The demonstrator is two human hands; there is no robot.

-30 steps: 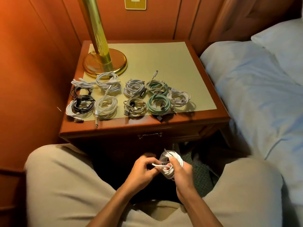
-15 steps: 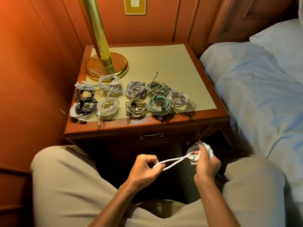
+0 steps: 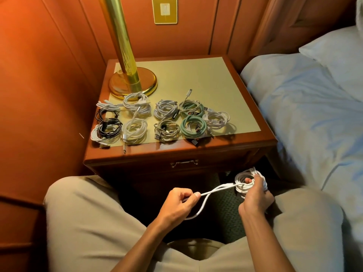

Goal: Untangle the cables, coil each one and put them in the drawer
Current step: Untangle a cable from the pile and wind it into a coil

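Head view: left hand [image 3: 177, 205] has drawn white cable [image 3: 216, 190] farther from right hand [image 3: 256, 197].

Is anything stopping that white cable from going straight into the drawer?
Yes: the drawer is closed, so it must be pulled open first. The white cable is held in the right hand below it.

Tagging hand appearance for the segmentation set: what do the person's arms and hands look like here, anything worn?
Both are bare. The left hand and right hand show no gloves, rings or watch, and both forearms are uncovered as far as the frame's lower edge, with no sleeve or cuff in view. No markings or straps are visible. The only clothing seen is light beige trousers on the legs.
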